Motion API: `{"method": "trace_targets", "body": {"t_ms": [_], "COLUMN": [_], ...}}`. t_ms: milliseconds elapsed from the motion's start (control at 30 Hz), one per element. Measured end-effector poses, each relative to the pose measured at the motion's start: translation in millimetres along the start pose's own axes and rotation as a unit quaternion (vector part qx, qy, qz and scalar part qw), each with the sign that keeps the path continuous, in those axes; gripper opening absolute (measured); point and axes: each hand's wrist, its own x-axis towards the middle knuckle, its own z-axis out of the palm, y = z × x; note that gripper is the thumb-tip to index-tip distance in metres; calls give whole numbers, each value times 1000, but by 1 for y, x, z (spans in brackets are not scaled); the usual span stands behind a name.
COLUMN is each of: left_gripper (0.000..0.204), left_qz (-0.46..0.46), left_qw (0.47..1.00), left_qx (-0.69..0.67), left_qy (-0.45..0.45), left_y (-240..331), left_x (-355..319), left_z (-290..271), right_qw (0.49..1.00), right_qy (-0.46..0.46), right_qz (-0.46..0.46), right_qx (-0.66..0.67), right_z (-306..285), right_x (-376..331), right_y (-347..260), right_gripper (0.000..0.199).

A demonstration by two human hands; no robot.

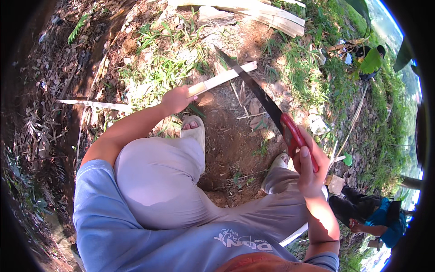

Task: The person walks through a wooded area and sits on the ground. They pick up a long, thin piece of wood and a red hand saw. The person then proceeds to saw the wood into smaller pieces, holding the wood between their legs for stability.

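Head view: seated person sawing a pale wooden strip over bare earth.

Nearest, the right hand has its fingers wrapped tight around the red handle of a dark-bladed hand saw. The blade runs up and left and crosses the long pale split-wood strip near its far end, touching it. The left hand has its fingers closed around the same strip further left, holding it above the brown dirt ground. Two pale sandalled feet rest on the dirt beneath. Beyond lie grass tufts and a stack of pale split-wood boards. At lower right, another person in blue crouches.
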Motion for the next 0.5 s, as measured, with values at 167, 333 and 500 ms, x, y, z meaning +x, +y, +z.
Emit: {"method": "trace_targets", "body": {"t_ms": [167, 333, 500], "left_gripper": [62, 45, 36], "left_qz": [25, -37, -69], "left_qw": [994, 970, 965], "left_qx": [-87, -176, -161], "left_qy": [-63, -162, -195], "left_y": [6, 3, 25], "left_x": [6, -18, -31], "left_z": [28, 46, 24], "right_qw": [995, 995, 996], "right_qy": [90, 57, 48], "right_qz": [-12, 74, 70], "right_qx": [46, 37, -2], "right_z": [11, 8, 11], "right_x": [44, 54, 61], "right_y": [76, 96, 108], "right_gripper": [39, 40, 39]}}
